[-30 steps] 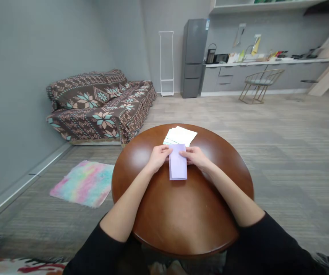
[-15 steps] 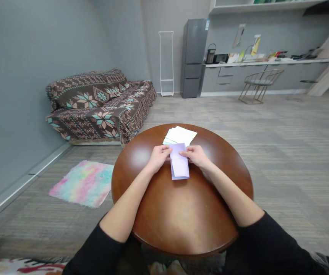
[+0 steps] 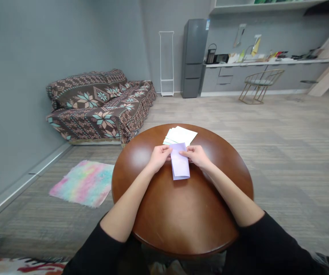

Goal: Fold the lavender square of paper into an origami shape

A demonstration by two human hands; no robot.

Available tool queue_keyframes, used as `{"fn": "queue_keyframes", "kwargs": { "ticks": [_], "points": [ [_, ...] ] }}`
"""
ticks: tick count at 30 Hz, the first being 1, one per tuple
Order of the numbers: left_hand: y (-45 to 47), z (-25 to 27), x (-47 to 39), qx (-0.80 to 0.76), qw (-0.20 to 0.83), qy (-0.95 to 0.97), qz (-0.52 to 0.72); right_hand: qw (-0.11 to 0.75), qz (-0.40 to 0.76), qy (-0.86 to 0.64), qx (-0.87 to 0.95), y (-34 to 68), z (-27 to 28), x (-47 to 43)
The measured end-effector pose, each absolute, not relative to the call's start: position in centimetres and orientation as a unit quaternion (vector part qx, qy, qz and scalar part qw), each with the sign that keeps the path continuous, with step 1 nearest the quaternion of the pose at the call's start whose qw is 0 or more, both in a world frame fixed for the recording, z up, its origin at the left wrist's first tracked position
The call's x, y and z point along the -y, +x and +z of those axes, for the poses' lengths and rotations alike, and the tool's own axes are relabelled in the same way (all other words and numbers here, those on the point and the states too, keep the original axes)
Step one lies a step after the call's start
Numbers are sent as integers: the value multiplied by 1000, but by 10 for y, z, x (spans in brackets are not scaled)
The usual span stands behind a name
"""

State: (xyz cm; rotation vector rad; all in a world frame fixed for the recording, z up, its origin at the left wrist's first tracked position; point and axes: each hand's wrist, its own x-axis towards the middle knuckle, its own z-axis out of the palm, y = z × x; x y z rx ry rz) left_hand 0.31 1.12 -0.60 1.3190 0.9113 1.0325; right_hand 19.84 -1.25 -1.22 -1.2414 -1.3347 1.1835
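Note:
Between my hands is a sheet of light purple paper (image 3: 180, 166), folded over lengthwise, its near end slightly open at the crease. My left hand (image 3: 160, 156) pinches its upper left edge between thumb and fingers. On the upper right edge my right hand (image 3: 197, 155) is closed, thumb on top and fingers underneath. Just beyond lies a small fanned stack of white and pale sheets (image 3: 181, 135), partly covered by the purple paper's far end. All of this is over a round brown wooden table (image 3: 187, 217).
A patterned covered sofa (image 3: 101, 105) stands at the back left, with a fluffy pastel rug (image 3: 84, 182) on the floor in front. Farther back are a white rack (image 3: 167, 80), a grey fridge (image 3: 194, 57), a gold-framed chair (image 3: 260, 82) and a kitchen counter (image 3: 270, 63).
The purple paper's near end has shifted very slightly to the right, and its fold looks a little flatter. Both hands keep their grip in nearly the same place.

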Motion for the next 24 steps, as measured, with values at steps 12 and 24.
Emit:
{"fn": "queue_keyframes", "kwargs": {
  "ticks": [12,24],
  "points": [
    [5,-8,-15,-404,543,554,484,423,548,-483,536,193,-4,22],
    [1,-3,-9,-416,581,580,391,438,522,-513,523,202,-12,12]
  ]
}}
